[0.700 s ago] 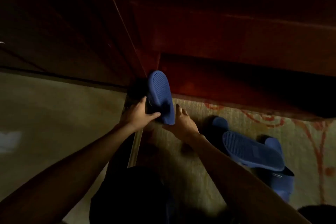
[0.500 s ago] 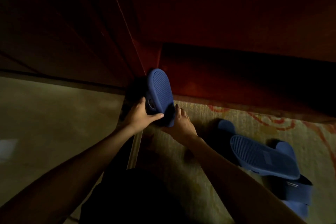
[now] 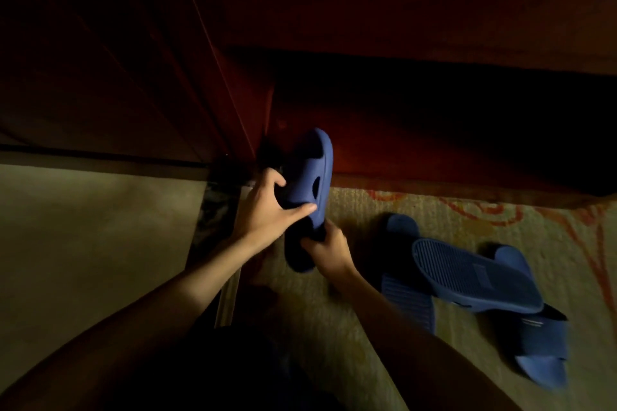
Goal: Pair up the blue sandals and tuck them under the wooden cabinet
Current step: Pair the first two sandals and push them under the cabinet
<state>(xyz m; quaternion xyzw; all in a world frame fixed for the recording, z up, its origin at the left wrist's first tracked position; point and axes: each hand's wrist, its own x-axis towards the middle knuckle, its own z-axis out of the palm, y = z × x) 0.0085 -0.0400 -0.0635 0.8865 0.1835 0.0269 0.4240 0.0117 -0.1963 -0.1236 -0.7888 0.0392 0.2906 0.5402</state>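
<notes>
Hands meet at one blue sandal tipped on edge beside the wooden cabinet. Left hand fingers wrap its strap from above. Right hand fingers clasp its lower end.

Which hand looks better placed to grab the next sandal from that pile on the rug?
The right hand, probably. The loose sandals lie on the rug on its side. The left hand grips the held sandal by the cabinet corner, farther away.

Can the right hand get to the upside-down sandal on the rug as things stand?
Probably not yet: the right hand is shut on the held sandal along with the left hand. The upside-down sandal lies near on the rug, nothing between.
</notes>
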